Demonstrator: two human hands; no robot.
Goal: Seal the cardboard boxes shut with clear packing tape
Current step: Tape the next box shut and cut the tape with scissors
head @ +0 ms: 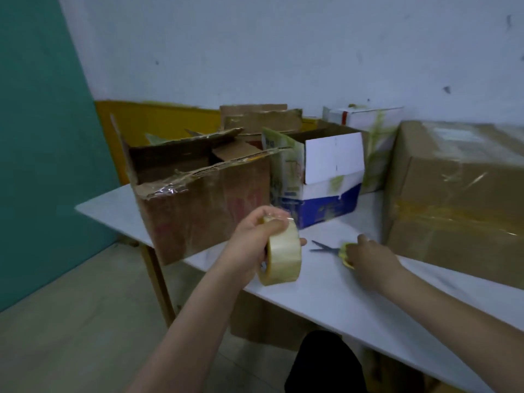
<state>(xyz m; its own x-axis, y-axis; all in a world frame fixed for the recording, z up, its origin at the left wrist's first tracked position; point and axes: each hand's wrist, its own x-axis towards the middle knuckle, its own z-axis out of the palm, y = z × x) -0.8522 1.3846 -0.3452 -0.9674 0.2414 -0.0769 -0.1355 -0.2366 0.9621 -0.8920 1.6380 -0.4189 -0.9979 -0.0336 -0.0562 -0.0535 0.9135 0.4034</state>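
1. At the left end of the white surface (113, 207) stands an open brown cardboard box (204, 199); its flaps are torn and stand up, with old shiny tape on the front edge.
2. In front of this box, the left hand (255, 236) holds the roll of clear packing tape (285, 255) above the surface edge; the grip is closed, with the fingers curled over the top of the roll.
3. Behind the roll, a white and blue box (326, 191) stands open, one white flap folded up.
4. To the right of the roll, the scissors (330, 248) lie on the surface, blades pointing left.
5. The right hand (368, 255) rests on the yellow handles; whether its grip is closed around them, I cannot tell.
6. At the far right stands a large brown box (459, 199), closed and already covered with tape.
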